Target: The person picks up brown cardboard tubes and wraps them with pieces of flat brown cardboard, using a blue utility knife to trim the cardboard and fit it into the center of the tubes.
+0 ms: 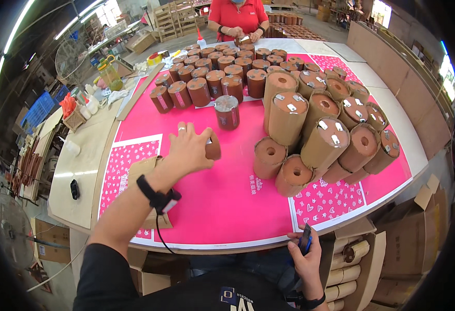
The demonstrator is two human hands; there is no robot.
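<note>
My left hand point(190, 147) reaches over the pink sheet point(238, 207), fingers curved around a short brown cylinder point(214, 147) that is partly hidden by the hand. Just beyond it, a brown cylinder with a greyish top point(227, 112) stands upright. By the table's near edge, my right hand point(308, 256) is closed on a blue-and-dark cutter knife point(304, 239). To the right rise several paper-wrapped cylinders point(288, 116), some with a hole in the top and some with white tabs. A folded brown cardboard piece point(143, 168) lies under my left forearm.
Many bare brown cylinders point(214, 83) crowd the far side of the table. Across it, a person in a red shirt point(238, 20) handles another one. A wooden strip point(140, 92) lies along the left. Below the near right edge, a carton point(365, 274) holds wrapped cylinders.
</note>
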